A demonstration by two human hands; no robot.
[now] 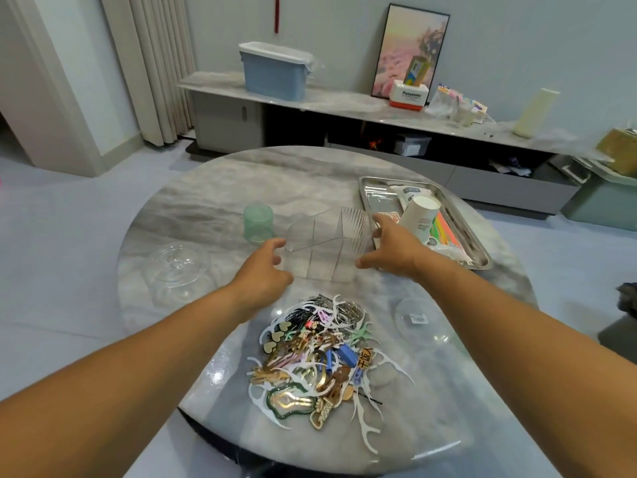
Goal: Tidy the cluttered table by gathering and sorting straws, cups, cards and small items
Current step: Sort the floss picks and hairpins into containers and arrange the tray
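Observation:
A clear plastic organizer (327, 243) with inner dividers stands in the middle of the round marble table (213, 201). My left hand (263, 270) curls round its left corner, index finger above and thumb below. My right hand (391, 250) clasps its right side, fingers on the rim and thumb at the base. A pile of small items (317, 360), hair clips, stickers and white paper cut-outs, lies near me. A metal tray (481, 262) at the right holds a tipped paper cup (420, 215), coloured straws (448, 234) and cards (391, 217).
A green translucent cup (258, 222) stands left of the organizer. A clear domed lid (175, 267) lies at the table's left and a flat clear lid (418, 320) at the right. Behind the table runs a low cabinet (344, 108) with a blue bin (274, 70).

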